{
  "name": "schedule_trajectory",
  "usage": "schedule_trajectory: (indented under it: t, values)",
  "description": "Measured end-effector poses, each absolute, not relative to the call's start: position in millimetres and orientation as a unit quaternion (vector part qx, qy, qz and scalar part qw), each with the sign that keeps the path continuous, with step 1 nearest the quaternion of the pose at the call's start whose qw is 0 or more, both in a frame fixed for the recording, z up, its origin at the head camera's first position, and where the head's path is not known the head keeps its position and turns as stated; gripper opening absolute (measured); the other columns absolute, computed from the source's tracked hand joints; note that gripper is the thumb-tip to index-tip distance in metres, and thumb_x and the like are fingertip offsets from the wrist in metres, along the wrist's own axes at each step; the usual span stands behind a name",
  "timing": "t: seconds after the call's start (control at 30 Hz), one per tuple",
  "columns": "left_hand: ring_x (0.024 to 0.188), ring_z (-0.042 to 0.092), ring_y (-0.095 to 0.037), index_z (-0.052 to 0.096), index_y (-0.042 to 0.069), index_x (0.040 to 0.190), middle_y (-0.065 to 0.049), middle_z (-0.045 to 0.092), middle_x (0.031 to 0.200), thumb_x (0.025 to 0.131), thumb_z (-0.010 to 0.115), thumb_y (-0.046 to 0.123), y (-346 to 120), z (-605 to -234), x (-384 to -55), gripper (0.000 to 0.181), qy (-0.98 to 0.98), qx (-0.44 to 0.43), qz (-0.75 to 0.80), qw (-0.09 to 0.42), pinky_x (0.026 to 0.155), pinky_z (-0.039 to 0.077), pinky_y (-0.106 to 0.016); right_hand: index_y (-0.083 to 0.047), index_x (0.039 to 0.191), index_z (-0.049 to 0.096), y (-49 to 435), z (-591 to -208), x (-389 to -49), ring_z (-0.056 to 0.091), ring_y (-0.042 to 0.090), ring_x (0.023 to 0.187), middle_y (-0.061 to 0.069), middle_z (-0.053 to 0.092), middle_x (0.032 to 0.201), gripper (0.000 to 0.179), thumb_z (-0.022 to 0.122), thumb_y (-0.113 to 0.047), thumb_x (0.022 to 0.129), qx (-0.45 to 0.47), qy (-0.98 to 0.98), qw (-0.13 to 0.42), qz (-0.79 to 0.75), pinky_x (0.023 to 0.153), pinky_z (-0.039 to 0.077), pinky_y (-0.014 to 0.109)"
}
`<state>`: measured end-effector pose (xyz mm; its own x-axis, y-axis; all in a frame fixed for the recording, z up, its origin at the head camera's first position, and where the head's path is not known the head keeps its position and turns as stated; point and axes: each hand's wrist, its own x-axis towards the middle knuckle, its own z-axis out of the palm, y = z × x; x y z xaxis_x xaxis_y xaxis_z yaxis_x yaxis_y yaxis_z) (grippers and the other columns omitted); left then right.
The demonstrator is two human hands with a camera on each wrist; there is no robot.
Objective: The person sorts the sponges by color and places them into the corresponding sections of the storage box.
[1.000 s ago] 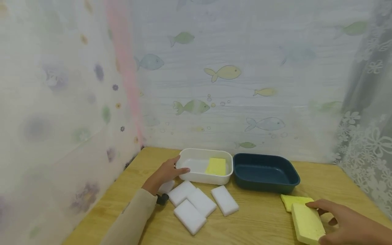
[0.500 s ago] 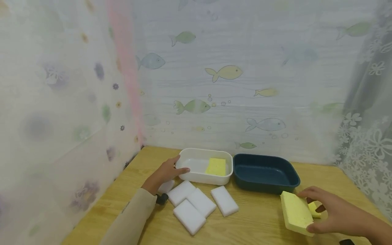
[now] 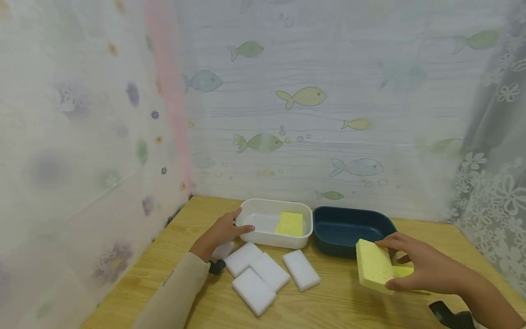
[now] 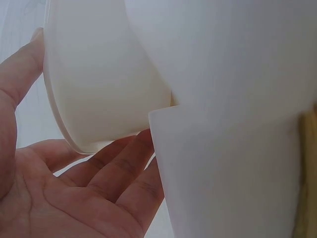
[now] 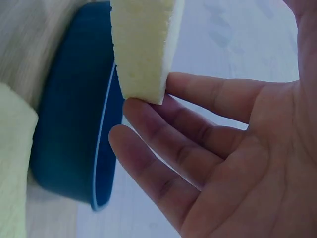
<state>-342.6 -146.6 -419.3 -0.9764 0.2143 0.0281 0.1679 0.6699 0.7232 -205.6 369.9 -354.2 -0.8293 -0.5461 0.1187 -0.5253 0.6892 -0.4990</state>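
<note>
My left hand (image 3: 223, 230) grips the left end of a white plastic basin (image 3: 263, 238), its thumb over the near rim. The left wrist view shows the fingers (image 4: 119, 168) around the basin's wall (image 4: 99, 89). Inside the basin lies a yellow sponge (image 3: 291, 224). My right hand (image 3: 429, 267) pinches a thick yellow sponge (image 3: 373, 265) by its edges, tilted above the table in front of a dark blue basin (image 3: 349, 228). The right wrist view has the held sponge (image 5: 143, 44) at the fingertips. Another yellow sponge (image 3: 402, 271) lies behind, partly hidden by the hand.
Several white sponges (image 3: 255, 291) lie on the wooden table (image 3: 328, 306) before the white basin, some overlapping. One more white sponge (image 3: 301, 269) rests apart to their right. Both basins stand side by side against a fish-patterned curtain (image 3: 304, 137).
My right hand has lifted the yellow sponge and carried it left and away from me, towards the blue basin. The left hand and the white basin stay put.
</note>
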Motion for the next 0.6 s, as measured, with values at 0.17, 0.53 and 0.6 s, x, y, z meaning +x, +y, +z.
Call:
schedule_trajectory:
  t: [0.17, 0.53, 0.6]
  values:
    - [0.138, 0.053, -0.034, 0.025, 0.005, 0.164, -0.021, 0.048, 0.156, 0.087, 0.075, 0.063, -147.1, -418.9, -341.7, 0.108, 0.915, 0.104, 0.389, 0.031, 0.112, 0.044, -0.054, -0.006, 0.147, 0.054, 354.3, -346.3, -214.7, 0.062, 0.009, 0.11, 0.009, 0.055, 0.136, 0.077, 0.086, -0.038, 0.085, -0.298, 0.92, -0.001, -0.256, 0.08, 0.06, 0.032]
    - [0.137, 0.054, -0.033, 0.026, 0.005, 0.164, -0.02, 0.049, 0.156, 0.088, 0.075, 0.061, -146.3, -419.4, -341.3, 0.106, 0.913, 0.103, 0.393, 0.03, 0.111, 0.045, -0.054, -0.009, 0.147, 0.054, 327.6, -334.3, -236.3, 0.063, 0.025, 0.118, 0.008, 0.054, 0.139, 0.08, 0.085, -0.047, 0.085, -0.304, 0.917, 0.016, -0.258, 0.087, 0.06, 0.034]
    - [0.135, 0.055, -0.032, 0.026, 0.005, 0.164, -0.02, 0.05, 0.155, 0.088, 0.075, 0.061, -146.7, -418.4, -341.1, 0.106, 0.913, 0.104, 0.393, 0.029, 0.11, 0.046, -0.053, -0.009, 0.146, 0.054, 322.0, -332.8, -240.2, 0.063, 0.027, 0.118, 0.008, 0.055, 0.139, 0.081, 0.085, -0.049, 0.084, -0.304, 0.918, 0.013, -0.253, 0.087, 0.059, 0.033]
